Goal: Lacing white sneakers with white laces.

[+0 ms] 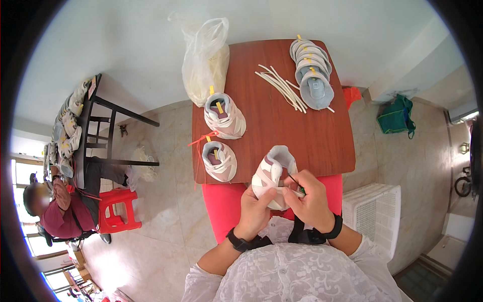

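A white-and-pink shoe upper (262, 173) is held over the near edge of the brown table, its grey-lined opening facing away from me. My left hand (253, 211) is closed round its left side, thumb pressed on the front. My right hand (313, 197) is closed on a thin dark tool (293, 179) with a bit of green showing; the tool's tip is hard to make out. A white lace end lies across the upper between both hands. Two laced uppers, one farther (234, 126) and one nearer (227, 170), sit at the table's left, with yellow tabs.
On the brown table (271, 131) lie loose white laces (282, 86) and a row of nested uppers (318, 93). A plastic bag (205, 65) and red cord (204, 138) are at the left. A white basket (375, 216) stands right. Another person (65, 216) sits far left.
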Demonstrator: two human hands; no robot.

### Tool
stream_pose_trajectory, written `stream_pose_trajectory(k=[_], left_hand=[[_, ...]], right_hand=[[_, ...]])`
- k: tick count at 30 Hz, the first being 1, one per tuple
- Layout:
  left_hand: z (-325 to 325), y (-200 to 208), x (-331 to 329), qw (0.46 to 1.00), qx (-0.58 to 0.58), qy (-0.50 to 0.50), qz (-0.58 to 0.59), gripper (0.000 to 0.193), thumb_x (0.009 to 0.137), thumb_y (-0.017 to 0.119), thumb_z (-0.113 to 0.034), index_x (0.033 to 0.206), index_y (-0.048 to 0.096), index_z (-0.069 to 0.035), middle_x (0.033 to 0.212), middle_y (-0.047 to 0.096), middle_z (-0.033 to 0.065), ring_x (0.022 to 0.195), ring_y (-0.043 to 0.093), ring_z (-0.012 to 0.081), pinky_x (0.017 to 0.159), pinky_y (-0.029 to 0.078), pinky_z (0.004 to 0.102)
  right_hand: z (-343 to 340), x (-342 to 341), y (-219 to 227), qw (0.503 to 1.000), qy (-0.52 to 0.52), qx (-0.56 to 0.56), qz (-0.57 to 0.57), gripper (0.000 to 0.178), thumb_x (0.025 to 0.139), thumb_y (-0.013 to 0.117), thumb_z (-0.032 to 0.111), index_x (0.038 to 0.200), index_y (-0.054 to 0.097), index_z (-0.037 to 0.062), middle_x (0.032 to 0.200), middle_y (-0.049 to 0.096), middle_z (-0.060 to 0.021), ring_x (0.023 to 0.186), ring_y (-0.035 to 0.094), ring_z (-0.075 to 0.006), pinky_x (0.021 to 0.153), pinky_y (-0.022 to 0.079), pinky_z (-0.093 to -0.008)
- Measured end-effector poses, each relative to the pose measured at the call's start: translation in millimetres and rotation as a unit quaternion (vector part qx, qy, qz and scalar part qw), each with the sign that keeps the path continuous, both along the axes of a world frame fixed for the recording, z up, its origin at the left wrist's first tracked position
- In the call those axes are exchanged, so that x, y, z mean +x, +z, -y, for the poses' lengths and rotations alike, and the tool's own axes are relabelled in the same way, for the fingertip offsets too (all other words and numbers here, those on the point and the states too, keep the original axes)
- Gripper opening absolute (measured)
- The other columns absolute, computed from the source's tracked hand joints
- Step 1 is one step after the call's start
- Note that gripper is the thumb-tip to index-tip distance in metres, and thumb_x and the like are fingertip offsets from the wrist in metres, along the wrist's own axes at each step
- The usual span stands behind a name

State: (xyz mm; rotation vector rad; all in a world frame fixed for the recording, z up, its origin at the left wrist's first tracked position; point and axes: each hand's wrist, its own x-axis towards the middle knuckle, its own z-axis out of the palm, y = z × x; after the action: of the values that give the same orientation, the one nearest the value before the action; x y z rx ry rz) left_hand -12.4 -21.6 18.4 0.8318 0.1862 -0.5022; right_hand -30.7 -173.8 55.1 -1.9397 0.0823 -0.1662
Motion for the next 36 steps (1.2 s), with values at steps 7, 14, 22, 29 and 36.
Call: stream_pose_trajectory(k=[7,14,22,29,36], left_hand=[[-8.7,-3.9,3.0,1.000,0.018,0.019,0.005,0.034,0.090,0.061,-0.003,0.122,0.050,0.002,0.114,0.061,0.0101,0.102,0.061,0.0179,0.090,0.049,0.0340],[-7.7,5.3,-0.9,0.998,0.021,0.024,0.048,0.033,0.091,0.059,-0.004,0.122,0.050,0.001,0.115,0.061,0.0092,0.102,0.060,0.0180,0.090,0.049,0.0338],[-8.0,5.5,-3.5,0.998,0.005,0.015,0.058,0.034,0.091,0.059,-0.002,0.123,0.050,0.002,0.115,0.061,0.0102,0.102,0.060,0.0179,0.089,0.050,0.0328],[-8.6,2.0,-5.2,0.998,-0.027,0.007,0.054,0.033,0.091,0.061,-0.005,0.122,0.051,0.001,0.115,0.061,0.0095,0.103,0.060,0.0173,0.091,0.049,0.0332],[-9.6,6.8,-4.9,0.999,-0.023,-0.011,0.044,0.031,0.091,0.062,-0.005,0.119,0.052,0.002,0.116,0.061,0.0096,0.106,0.059,0.0179,0.094,0.047,0.0338]], right_hand=[[4.6,-11.0,20.6,0.985,0.016,-0.134,0.105,0.019,0.081,0.067,0.011,0.100,0.066,0.0072,0.076,0.057,-0.0052,0.060,0.060,-0.0228,0.051,0.047,-0.0310],[-1.9,-11.0,13.2,0.989,0.047,-0.111,0.083,0.015,0.082,0.065,0.008,0.096,0.062,0.0060,0.078,0.059,-0.0045,0.063,0.061,-0.0217,0.049,0.046,-0.0325],[-11.7,-0.8,14.2,0.987,-0.008,-0.106,0.122,0.014,0.081,0.068,0.012,0.092,0.061,0.0069,0.083,0.058,-0.0035,0.064,0.061,-0.0214,0.048,0.046,-0.0322],[-3.4,4.2,7.3,0.993,0.047,-0.077,0.076,0.015,0.081,0.068,0.013,0.088,0.059,0.0044,0.081,0.057,-0.0075,0.064,0.060,-0.0262,0.051,0.046,-0.0359],[8.3,10.4,16.0,0.993,0.101,-0.055,0.039,0.012,0.081,0.066,0.010,0.085,0.057,0.0026,0.078,0.056,-0.0111,0.066,0.059,-0.0303,0.056,0.046,-0.0379]])
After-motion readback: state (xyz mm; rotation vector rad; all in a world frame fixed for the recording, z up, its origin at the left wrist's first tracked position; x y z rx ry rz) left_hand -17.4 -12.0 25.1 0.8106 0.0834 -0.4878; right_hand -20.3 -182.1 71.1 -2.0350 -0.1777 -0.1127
